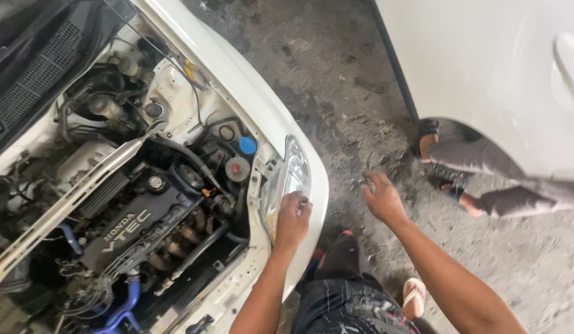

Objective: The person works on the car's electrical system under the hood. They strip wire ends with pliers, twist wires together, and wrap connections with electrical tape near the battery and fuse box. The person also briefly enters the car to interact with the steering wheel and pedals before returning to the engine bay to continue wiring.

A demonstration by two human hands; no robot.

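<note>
L hand (293, 218) fingers curled, R hand (382, 198) open, both arms outstretched

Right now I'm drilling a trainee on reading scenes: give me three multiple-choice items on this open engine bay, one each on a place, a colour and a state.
1. Where does the left hand rest?
A. on the clear plastic headlight
B. on the engine cover
C. on the floor

2. What colour is the small round cap behind the headlight?
A. yellow
B. blue
C. green

3. How is the right hand?
A. gripping a wrench
B. flat on the bumper
C. held over the grey concrete floor, touching no car part

Answers: 1 A, its fingers lie on the lens; 2 B, it shows blue; 3 C, it hangs clear of the car.
</note>
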